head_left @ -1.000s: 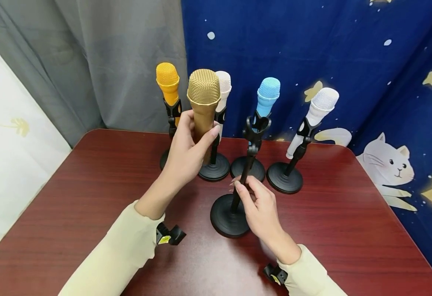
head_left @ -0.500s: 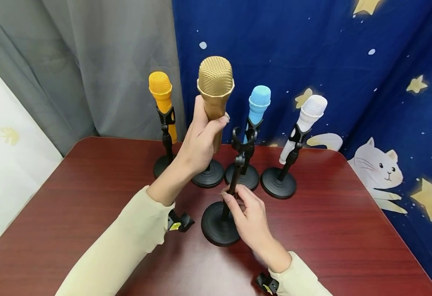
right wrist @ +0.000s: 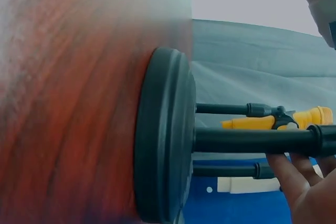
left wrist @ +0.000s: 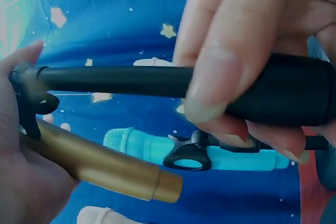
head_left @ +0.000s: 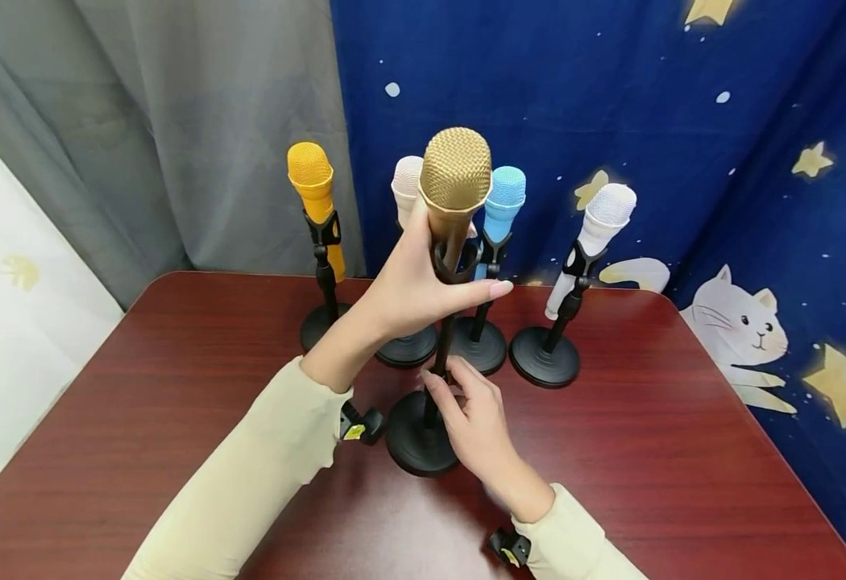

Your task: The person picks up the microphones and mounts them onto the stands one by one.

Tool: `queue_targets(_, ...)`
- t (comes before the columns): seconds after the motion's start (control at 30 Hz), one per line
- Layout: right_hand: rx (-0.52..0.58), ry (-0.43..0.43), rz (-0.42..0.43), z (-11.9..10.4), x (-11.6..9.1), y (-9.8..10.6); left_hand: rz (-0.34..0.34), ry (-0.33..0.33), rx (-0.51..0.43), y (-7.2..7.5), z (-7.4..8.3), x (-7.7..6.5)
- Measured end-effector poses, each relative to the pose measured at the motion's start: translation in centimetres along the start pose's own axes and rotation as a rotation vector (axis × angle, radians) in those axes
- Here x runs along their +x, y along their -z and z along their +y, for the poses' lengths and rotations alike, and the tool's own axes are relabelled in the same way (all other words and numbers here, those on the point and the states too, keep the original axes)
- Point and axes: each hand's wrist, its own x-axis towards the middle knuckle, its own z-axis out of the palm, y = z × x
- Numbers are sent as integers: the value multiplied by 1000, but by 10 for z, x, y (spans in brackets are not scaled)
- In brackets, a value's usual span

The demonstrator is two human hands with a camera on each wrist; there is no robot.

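A gold microphone (head_left: pixel 455 173) sits at the clip (head_left: pixel 456 264) of a black desk stand, its lower body slanting away from the pole in the left wrist view. My left hand (head_left: pixel 412 282) wraps round the microphone at the clip, fingers behind it and a fingertip showing on its far side. The left thumb stretches out straight past the clip. Lower down, my right hand (head_left: pixel 474 419) pinches the pole (left wrist: pixel 121 81) between thumb and fingers. The stand's round base (right wrist: pixel 165 135) rests flat on the table.
Behind stand several microphones on black stands: a yellow one (head_left: pixel 310 177), an off-white one (head_left: pixel 407 181) partly hidden by my left hand, a light blue one (head_left: pixel 504 197) and a white one (head_left: pixel 607 213). The reddish wooden table (head_left: pixel 655 451) ends at grey and blue curtains.
My left hand has brought the gold microphone rightward to the stand's clip, and its thumb has straightened out. The right hand keeps its hold on the pole. The head view has shifted slightly.
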Motion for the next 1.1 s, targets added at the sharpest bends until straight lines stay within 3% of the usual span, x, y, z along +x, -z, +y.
queue_targets(0.13,-10,5,11,1,1,1,15,-24,-41,-2,0,0)
queue_targets(0.47,-24,25,4,2,3,1,57,4,-71,-8,-11,-4)
queue_targets(0.8,-75,59,38,3,4,1,92,-49,-14,-7,-16,-9)
queue_targets(1.1,-86,27,32,2,3,1,118,-57,59,-7,-15,-10)
